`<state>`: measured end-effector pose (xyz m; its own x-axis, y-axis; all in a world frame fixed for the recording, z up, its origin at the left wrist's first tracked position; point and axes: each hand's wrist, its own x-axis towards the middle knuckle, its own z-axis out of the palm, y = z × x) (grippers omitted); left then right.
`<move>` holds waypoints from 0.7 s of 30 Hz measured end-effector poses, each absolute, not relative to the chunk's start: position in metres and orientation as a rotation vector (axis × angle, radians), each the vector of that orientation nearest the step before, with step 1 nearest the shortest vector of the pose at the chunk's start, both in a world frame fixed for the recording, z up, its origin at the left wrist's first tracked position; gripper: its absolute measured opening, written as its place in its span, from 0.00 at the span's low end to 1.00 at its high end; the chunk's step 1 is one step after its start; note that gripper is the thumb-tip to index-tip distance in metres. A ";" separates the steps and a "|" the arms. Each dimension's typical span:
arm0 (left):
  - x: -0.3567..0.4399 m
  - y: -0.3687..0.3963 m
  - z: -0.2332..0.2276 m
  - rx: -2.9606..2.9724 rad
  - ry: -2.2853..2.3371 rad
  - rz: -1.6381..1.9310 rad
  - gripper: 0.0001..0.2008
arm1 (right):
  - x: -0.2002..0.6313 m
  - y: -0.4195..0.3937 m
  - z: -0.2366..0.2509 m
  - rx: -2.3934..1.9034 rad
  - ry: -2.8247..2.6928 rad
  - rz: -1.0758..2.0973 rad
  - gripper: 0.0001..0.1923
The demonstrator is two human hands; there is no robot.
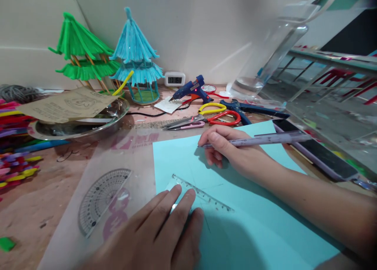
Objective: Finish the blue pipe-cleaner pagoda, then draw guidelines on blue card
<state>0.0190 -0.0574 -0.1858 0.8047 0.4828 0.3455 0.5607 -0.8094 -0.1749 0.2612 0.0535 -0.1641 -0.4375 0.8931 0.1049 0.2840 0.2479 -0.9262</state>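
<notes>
A sheet of light blue paper [253,227] lies in front of me, with thin crossing lines drawn on it. My left hand [159,227] rests with fingers stretched out on a clear ruler [203,193], pressing it to the paper. In my right hand [226,144] a pen [253,139] is pinched, its tip just above the paper's upper part. A clear protractor [103,199] lies to the left on a translucent plastic sheet [85,183] with pink print.
Behind the paper lie scissors [216,113], pliers [256,108] and a blue glue gun [190,88]. Green [82,46] and blue [135,50] model pavilions stand by the wall. A metal bowl [118,115] is at left, a phone [321,152] at right, a clear jug [259,62] behind.
</notes>
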 end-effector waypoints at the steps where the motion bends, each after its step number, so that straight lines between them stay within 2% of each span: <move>1: 0.019 -0.058 -0.186 -2.725 -0.806 -0.417 0.19 | 0.261 0.054 -0.164 -1.073 -1.868 1.185 0.21; 13: 0.019 -0.058 -0.183 -2.651 -0.773 -0.389 0.18 | 0.262 0.052 -0.164 -1.068 -1.886 1.189 0.20; 21: 0.021 -0.063 -0.197 -2.587 -0.821 -0.435 0.17 | 0.261 0.052 -0.164 -1.044 -1.874 1.200 0.20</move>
<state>0.0213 -0.0627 -0.1971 0.7803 0.4802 0.4006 0.6012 -0.7524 -0.2692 0.2609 0.0523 -0.1643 -0.4551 0.8832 0.1136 0.2661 0.2566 -0.9291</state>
